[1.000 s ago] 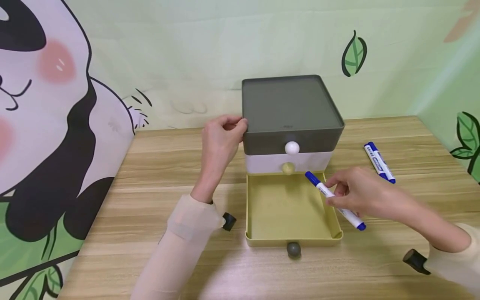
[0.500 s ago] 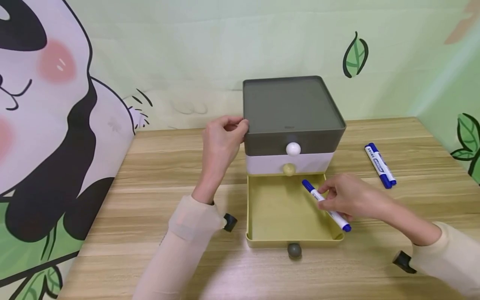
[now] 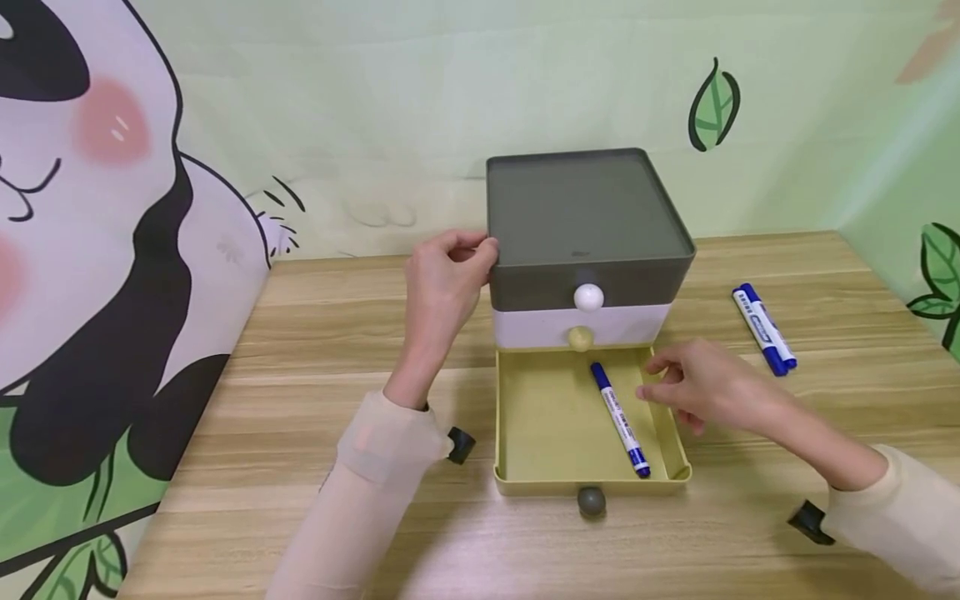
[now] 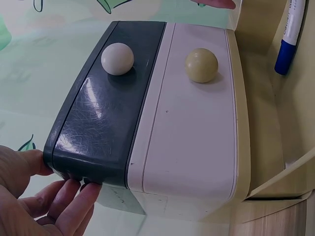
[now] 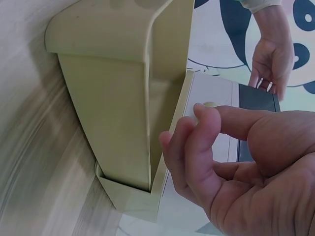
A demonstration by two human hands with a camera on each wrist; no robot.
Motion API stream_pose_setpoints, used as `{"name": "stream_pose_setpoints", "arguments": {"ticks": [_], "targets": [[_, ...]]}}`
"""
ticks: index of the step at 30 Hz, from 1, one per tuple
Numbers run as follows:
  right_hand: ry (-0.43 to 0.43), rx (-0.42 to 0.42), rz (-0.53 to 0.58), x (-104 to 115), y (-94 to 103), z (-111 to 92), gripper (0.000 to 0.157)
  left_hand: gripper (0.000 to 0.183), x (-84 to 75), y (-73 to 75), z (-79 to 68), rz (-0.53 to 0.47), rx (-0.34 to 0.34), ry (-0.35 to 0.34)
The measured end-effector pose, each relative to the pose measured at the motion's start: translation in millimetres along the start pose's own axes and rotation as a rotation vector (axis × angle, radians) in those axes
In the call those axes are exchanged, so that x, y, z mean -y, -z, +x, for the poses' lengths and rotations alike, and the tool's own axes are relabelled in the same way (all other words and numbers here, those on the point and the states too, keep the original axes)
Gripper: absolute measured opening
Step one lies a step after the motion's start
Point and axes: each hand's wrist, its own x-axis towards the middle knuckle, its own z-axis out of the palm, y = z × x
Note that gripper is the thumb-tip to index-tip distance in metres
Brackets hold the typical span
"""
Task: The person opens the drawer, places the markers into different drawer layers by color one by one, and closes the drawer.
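Note:
A small desktop drawer box point(image 3: 585, 208) has a dark grey top tier, a white one below it and a yellow one at the bottom. Its yellow drawer point(image 3: 540, 425) is pulled out, and inside lies a white marker point(image 3: 620, 425) with a blue cap, slanting along the right half. My left hand point(image 3: 444, 279) holds the box's upper left corner; in the left wrist view the thumb is on top and the fingers against the side. Holding nothing, my right hand point(image 3: 716, 387) hovers at the drawer's right wall, fingers loosely bent.
Two more blue-and-white markers point(image 3: 763, 329) lie side by side on the wooden table point(image 3: 337, 350), right of the box. Behind stands a pale green wall point(image 3: 420, 100) with printed leaves and a panda. A dark knob point(image 3: 592, 502) sticks out from the drawer's front.
My right hand has moved left over the drawer and let go of the marker, which now lies on the drawer's floor. My left hand stays on the box's corner.

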Motion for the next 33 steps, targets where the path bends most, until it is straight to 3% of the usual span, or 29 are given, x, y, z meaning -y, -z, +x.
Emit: {"name": "stream_pose_setpoints", "arguments": {"ticks": [8,17,28,33], "targets": [[0.009,-0.039,-0.03,-8.4,12.1,-3.6,0.047,0.02,-1.6,1.7,-0.7,0.002,-0.006,0.005],[0.019,-0.13,-0.071,-27.4,38.8,-8.3,0.046,0.021,-0.5,1.4,-1.8,0.007,-0.004,0.006],[-0.115,-0.159,-0.061,-49.5,76.3,-15.1,0.055,0.02,-0.6,-0.1,-1.9,-0.009,-0.001,0.005],[-0.132,-0.188,-0.086,-64.0,88.5,-12.8,0.054,0.021,-0.9,-0.1,-1.8,-0.019,0.001,0.005]]}}
